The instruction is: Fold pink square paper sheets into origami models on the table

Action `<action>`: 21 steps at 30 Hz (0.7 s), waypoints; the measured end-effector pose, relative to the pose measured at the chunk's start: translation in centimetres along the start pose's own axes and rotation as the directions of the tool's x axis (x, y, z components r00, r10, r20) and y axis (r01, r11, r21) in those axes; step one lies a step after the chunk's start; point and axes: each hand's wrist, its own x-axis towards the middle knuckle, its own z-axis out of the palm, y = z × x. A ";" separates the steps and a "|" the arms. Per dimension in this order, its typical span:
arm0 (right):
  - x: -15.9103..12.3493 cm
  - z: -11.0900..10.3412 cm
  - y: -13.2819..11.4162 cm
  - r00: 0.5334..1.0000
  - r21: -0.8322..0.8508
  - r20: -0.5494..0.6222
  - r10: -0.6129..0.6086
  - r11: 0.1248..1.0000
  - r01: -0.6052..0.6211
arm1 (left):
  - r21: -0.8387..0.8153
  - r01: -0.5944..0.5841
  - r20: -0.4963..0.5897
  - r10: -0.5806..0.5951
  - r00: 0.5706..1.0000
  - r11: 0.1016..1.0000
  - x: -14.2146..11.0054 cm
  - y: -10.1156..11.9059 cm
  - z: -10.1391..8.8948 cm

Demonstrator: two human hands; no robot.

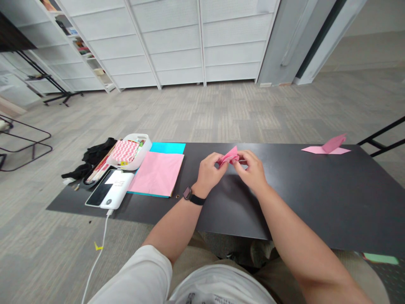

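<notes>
A small folded piece of pink paper [230, 156] is held just above the black table [316, 190], near its middle. My left hand [209, 172] pinches the paper's left end, fingers closed on it; a dark watch sits on that wrist. My right hand [251, 169] grips the paper's right end with curled fingers. Both forearms reach in from the bottom of the view.
A stack of pink paper sheets [156, 173] on blue ones [167, 147] lies at the left. Beside it are a white tray [131, 152] of supplies, a white power bank [117, 190] with cable, a phone [98, 194] and black cloth [95, 154]. Another folded pink paper [330, 145] rests far right.
</notes>
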 end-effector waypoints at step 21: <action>0.5 -0.8 3.3 0.974 0.207 0.095 0.208 0.953 -0.223 | -0.561 0.375 0.211 -0.310 0.927 0.738 0.5 -2.3 1.1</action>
